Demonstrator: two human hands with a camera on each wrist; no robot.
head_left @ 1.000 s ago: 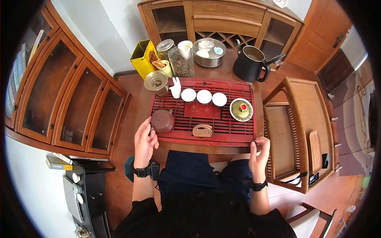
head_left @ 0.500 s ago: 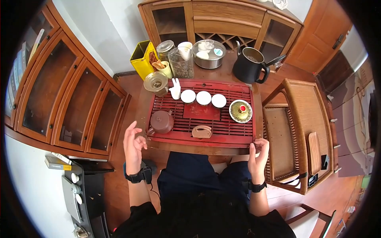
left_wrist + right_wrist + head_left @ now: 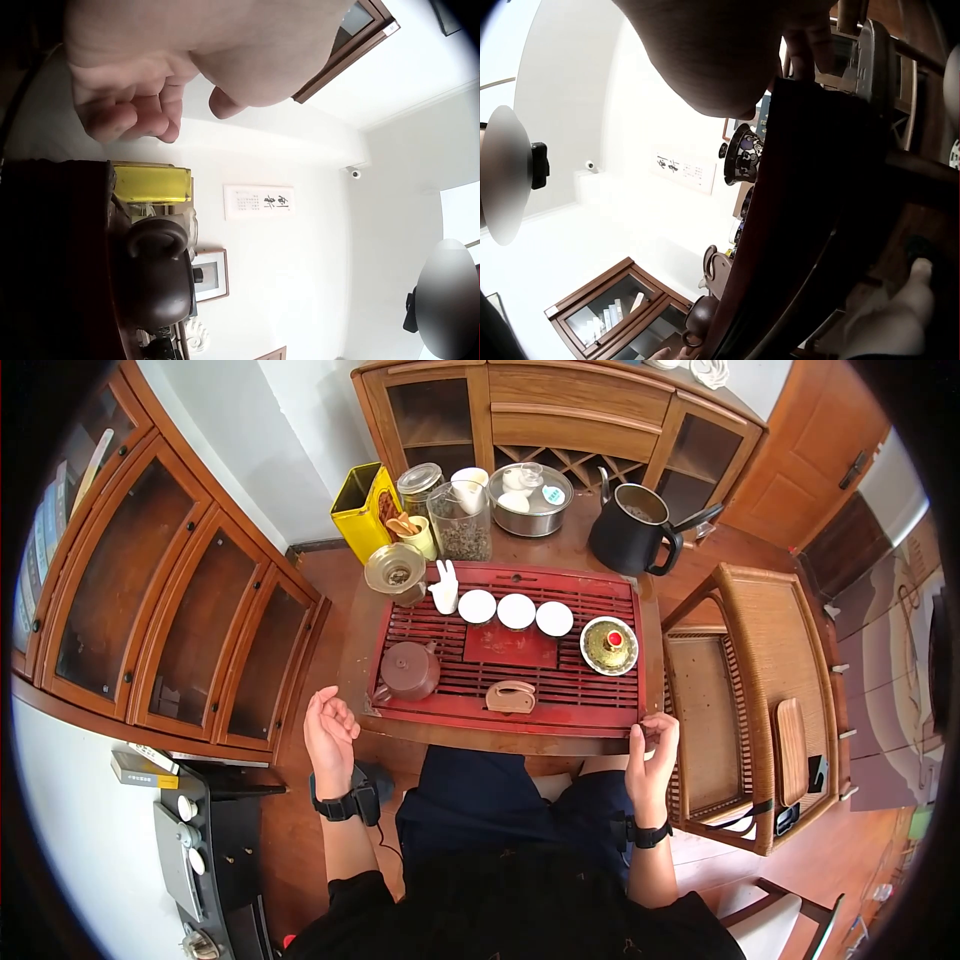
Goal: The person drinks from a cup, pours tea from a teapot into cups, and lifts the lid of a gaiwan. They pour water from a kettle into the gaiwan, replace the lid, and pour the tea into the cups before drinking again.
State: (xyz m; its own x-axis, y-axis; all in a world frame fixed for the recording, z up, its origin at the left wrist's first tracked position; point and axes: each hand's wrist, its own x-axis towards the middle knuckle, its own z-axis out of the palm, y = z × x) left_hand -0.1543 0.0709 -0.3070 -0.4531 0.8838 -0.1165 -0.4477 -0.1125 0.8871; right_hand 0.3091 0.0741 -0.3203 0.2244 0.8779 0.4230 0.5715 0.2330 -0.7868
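Observation:
My left hand [image 3: 331, 735] hovers off the table's front left edge, its fingers loosely bent and holding nothing. Nearest to it is a brown clay teapot [image 3: 410, 670] on the left of the red slatted tea tray [image 3: 450, 714]; its looped handle [image 3: 159, 234] shows in the left wrist view. My right hand [image 3: 653, 755] is at the tray's front right corner, fingers relaxed, nothing in its grasp. On the tray stand three small white-topped cups [image 3: 516, 611], a lidded patterned bowl [image 3: 609, 645] with a red knob, and a brown handled piece [image 3: 511, 696] near the front.
A white figurine [image 3: 444, 588] stands at the tray's back left. Behind are a glass strainer [image 3: 395, 570], yellow tin [image 3: 363, 510], tea jar [image 3: 462, 535], lidded steel pot [image 3: 530, 505] and black kettle [image 3: 632, 532]. A wicker cart [image 3: 770, 650] is at the right, a glass-doored cabinet [image 3: 170, 575] left.
My left hand has let go of the teapot's handle and drawn away to the left, its fingers now more relaxed. The teapot stays on the tray. My right hand has hardly moved.

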